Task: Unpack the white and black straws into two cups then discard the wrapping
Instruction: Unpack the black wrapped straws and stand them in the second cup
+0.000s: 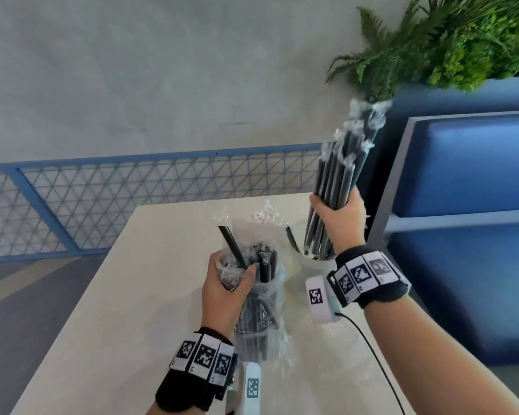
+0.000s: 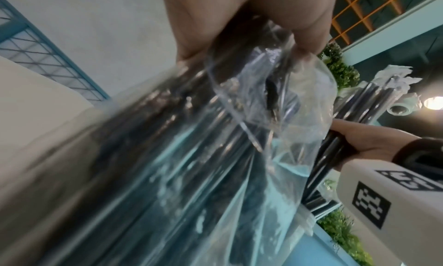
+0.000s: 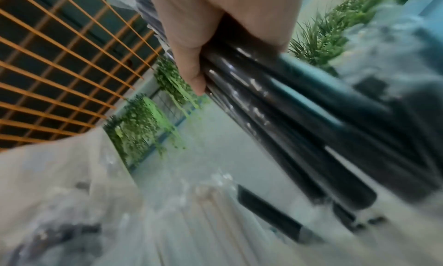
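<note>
A fistful of black straws (image 1: 334, 187) is clenched in the right hand (image 1: 340, 218) above the cup (image 1: 309, 262) (presumably for dropping in), while the wrapping (image 1: 259, 298) is gripped open-mouthed by the left hand (image 1: 225, 290).

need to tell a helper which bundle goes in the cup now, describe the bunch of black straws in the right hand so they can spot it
Start at the pale table and look to its far right side, by the blue bench. There the right hand grips a bunch of black straws upright, lower ends in a cup. Unlike the black straws in the left hand's clear bag, these are out of the bag.
</note>
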The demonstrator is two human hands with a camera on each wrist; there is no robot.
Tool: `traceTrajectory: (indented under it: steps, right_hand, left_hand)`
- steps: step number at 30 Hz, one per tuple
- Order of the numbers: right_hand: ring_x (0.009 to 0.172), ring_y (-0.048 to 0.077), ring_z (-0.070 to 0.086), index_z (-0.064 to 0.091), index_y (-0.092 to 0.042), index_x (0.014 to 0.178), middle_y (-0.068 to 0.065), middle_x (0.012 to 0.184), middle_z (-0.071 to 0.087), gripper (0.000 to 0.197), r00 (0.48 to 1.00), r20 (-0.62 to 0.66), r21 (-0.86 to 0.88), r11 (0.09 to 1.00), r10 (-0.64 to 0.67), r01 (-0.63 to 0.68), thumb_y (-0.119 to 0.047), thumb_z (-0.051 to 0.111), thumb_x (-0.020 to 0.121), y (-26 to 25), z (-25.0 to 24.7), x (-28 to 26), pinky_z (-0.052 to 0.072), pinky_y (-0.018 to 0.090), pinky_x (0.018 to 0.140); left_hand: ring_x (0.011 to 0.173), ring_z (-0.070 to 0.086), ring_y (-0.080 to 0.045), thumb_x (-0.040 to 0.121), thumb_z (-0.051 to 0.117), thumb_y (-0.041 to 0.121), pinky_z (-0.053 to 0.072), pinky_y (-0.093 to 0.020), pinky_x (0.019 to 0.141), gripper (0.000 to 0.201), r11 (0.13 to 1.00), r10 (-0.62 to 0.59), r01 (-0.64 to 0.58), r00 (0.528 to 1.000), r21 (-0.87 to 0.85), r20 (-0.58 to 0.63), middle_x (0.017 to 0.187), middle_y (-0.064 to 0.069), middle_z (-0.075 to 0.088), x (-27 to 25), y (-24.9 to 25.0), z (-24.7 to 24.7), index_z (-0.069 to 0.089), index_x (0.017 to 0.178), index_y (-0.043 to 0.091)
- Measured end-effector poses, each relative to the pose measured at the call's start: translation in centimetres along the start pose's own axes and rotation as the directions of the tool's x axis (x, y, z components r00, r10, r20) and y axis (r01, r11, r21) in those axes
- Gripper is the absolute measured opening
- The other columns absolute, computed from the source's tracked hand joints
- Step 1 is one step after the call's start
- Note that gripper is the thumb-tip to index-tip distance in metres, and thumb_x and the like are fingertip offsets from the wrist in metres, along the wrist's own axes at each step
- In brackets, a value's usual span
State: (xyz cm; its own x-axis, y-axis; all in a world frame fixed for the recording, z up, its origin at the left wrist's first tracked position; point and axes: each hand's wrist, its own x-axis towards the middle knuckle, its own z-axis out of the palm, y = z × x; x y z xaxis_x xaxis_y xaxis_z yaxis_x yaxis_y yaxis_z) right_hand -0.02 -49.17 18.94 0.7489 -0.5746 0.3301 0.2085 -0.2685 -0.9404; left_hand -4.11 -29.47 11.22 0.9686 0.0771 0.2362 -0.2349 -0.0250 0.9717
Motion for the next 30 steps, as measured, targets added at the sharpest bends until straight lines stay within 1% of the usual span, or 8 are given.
traceTrajectory:
  steps: [7, 10, 14, 18, 21, 23, 26, 30]
  right_hand:
    - [0.090, 0.017, 0.060, 0.054, -0.009, 0.110, 0.005, 0.103, 0.065, 0.048, 0.985, 0.101, -0.135, 0.983, 0.140, -0.126, -0.018, 0.079, 0.071, 3.1, 0.4, 0.0, 0.048, 0.030, 0.083]
    - [0.088, 0.012, 0.058, 0.047, -0.012, 0.114, -0.008, 0.093, 0.060, 0.053, 0.998, 0.001, -0.036, 0.997, 0.070, -0.070, -0.016, 0.078, 0.071, 2.4, 0.1, 0.3, 0.046, 0.020, 0.078]
    - [0.072, -0.004, 0.058, 0.042, -0.014, 0.121, -0.008, 0.091, 0.063, 0.050, 0.982, -0.082, 0.053, 0.983, -0.169, 0.173, -0.005, 0.069, 0.079, 1.6, -0.1, 0.1, 0.040, 0.002, 0.068]
    - [0.071, 0.017, 0.059, 0.059, -0.019, 0.101, -0.009, 0.091, 0.063, 0.020, 0.984, 0.067, -0.157, 0.972, -0.167, 0.176, -0.004, 0.055, 0.088, 3.3, -0.3, 0.3, 0.041, 0.005, 0.060]
    - [0.093, 0.004, 0.054, 0.067, -0.020, 0.092, 0.001, 0.114, 0.062, 0.010, 0.975, 0.180, -0.437, 0.878, -0.128, 0.196, -0.015, 0.061, 0.086, 5.0, -0.8, 0.0, 0.038, 0.026, 0.094]
    - [0.125, 0.019, 0.043, 0.064, -0.025, 0.108, 0.002, 0.134, 0.049, 0.030, 0.976, 0.058, -0.573, 0.793, -0.211, 0.205, -0.037, 0.067, 0.080, 5.4, -1.6, -0.5, 0.022, 0.044, 0.109]
    - [0.142, 0.030, 0.016, 0.046, -0.034, 0.130, 0.007, 0.151, 0.021, 0.063, 0.997, 0.072, -0.438, 0.897, -0.035, 0.063, -0.052, 0.068, 0.074, 5.4, -2.8, -1.0, 0.021, 0.052, 0.113]
    - [0.140, 0.027, 0.020, 0.036, -0.035, 0.136, 0.007, 0.153, 0.010, 0.083, 0.964, 0.266, -0.465, 0.879, 0.024, 0.107, -0.043, 0.079, 0.066, 6.4, -2.4, -1.0, 0.030, 0.042, 0.112]
  left_hand:
    - [0.089, 0.064, 0.002, 0.078, 0.072, 0.016, 0.050, -0.009, 0.074, 0.036, 0.998, -0.045, 0.044, 0.999, 0.042, 0.028, 0.100, 0.008, 0.067, -0.7, -1.2, 0.0, 0.053, 0.106, 0.029]
    - [0.091, 0.064, 0.001, 0.078, 0.072, 0.016, 0.049, -0.009, 0.075, 0.036, 0.998, -0.042, 0.040, 0.999, 0.046, 0.031, 0.101, 0.009, 0.067, -0.6, -1.1, -0.1, 0.054, 0.107, 0.027]
    - [0.086, 0.064, 0.004, 0.079, 0.071, 0.012, 0.050, -0.009, 0.073, 0.039, 0.997, -0.042, 0.039, 0.998, 0.060, 0.041, 0.100, 0.008, 0.067, -0.5, -1.4, -0.2, 0.053, 0.112, 0.022]
    - [0.083, 0.064, 0.006, 0.078, 0.071, 0.012, 0.049, -0.008, 0.072, 0.039, 0.998, -0.042, 0.039, 0.998, 0.058, 0.048, 0.099, 0.010, 0.067, -0.5, -1.5, -0.2, 0.053, 0.112, 0.022]
    - [0.088, 0.065, 0.003, 0.078, 0.072, 0.014, 0.050, -0.010, 0.076, 0.039, 0.997, -0.042, 0.039, 0.998, 0.062, 0.041, 0.101, 0.009, 0.067, -0.5, -1.6, -0.4, 0.053, 0.111, 0.022]
    - [0.091, 0.064, 0.003, 0.078, 0.072, 0.014, 0.050, -0.010, 0.078, 0.038, 0.997, -0.043, 0.040, 0.998, 0.058, 0.035, 0.101, 0.010, 0.067, -0.5, -1.7, -0.5, 0.053, 0.110, 0.026]
    - [0.095, 0.064, 0.002, 0.079, 0.071, 0.016, 0.050, -0.013, 0.082, 0.038, 0.997, -0.042, 0.040, 0.998, 0.059, 0.036, 0.104, 0.012, 0.067, -0.6, -1.7, -0.6, 0.052, 0.107, 0.033]
    - [0.095, 0.063, 0.004, 0.078, 0.072, 0.020, 0.050, -0.015, 0.084, 0.039, 0.997, -0.052, 0.050, 0.998, 0.062, 0.034, 0.103, 0.015, 0.066, -0.6, -1.7, -0.5, 0.051, 0.104, 0.039]
